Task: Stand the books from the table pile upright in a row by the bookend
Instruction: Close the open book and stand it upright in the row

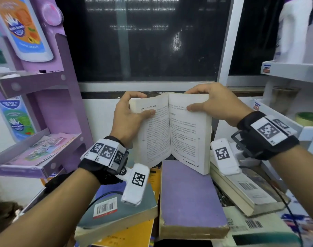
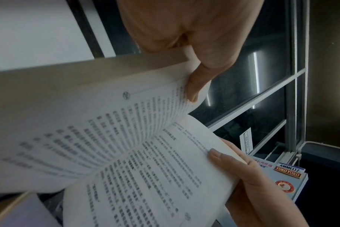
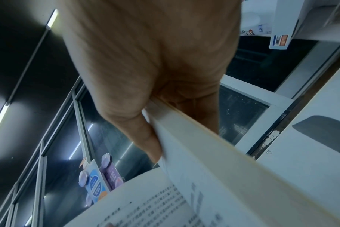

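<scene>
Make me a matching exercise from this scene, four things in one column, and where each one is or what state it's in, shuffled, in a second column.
Things:
1. open book
2. purple book
3. grey book
4. left hand

States or places:
A. lies flat in the pile, barcode sticker facing up
B. held up, pages spread, by both hands
C. grips the left half of the pages, thumb on the print
D. lies flat, directly below the raised book

Pairs: 1-B, 2-D, 3-A, 4-C. The right hand grips the other half.
</scene>
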Demonstrator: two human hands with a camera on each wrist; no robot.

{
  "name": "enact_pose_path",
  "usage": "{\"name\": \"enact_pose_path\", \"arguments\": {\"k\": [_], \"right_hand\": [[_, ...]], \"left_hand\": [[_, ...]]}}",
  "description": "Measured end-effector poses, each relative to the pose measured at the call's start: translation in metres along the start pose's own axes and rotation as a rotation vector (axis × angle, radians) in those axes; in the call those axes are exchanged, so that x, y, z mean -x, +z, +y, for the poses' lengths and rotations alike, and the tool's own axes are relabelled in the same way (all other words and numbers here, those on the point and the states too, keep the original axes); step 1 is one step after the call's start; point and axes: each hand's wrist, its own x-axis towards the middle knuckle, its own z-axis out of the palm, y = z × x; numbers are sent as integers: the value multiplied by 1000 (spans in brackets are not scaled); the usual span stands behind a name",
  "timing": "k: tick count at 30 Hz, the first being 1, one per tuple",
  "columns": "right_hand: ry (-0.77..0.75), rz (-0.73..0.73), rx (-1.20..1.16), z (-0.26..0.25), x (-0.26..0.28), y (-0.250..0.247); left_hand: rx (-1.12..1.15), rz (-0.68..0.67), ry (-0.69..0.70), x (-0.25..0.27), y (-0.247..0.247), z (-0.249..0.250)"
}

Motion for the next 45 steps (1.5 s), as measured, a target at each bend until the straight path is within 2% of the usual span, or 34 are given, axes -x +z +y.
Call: {"name": "enact_pose_path", "arguments": {"k": [8, 14, 19, 24, 27, 35, 40, 45], "right_hand": [[-41, 104, 21, -17, 2, -2], [-70, 148, 40, -37, 11, -5], [-30, 169, 85, -39, 24, 2], [46, 140, -86, -38, 33, 11], [87, 73, -251, -43, 40, 16], [144, 53, -322, -50, 51, 21], [174, 49, -316, -47, 51, 24], [174, 50, -307, -40, 51, 28]], "left_hand": [[66, 29, 24, -7, 17, 15], [146, -47, 18, 1, 34, 30], [140, -98, -19, 13, 42, 24], [139, -149, -30, 24, 42, 22], [133, -168, -18, 29, 39, 24], [200, -239, -59, 43, 29, 27], [113, -211, 28, 47, 29, 21], [111, -116, 32, 46, 32, 15]]}}
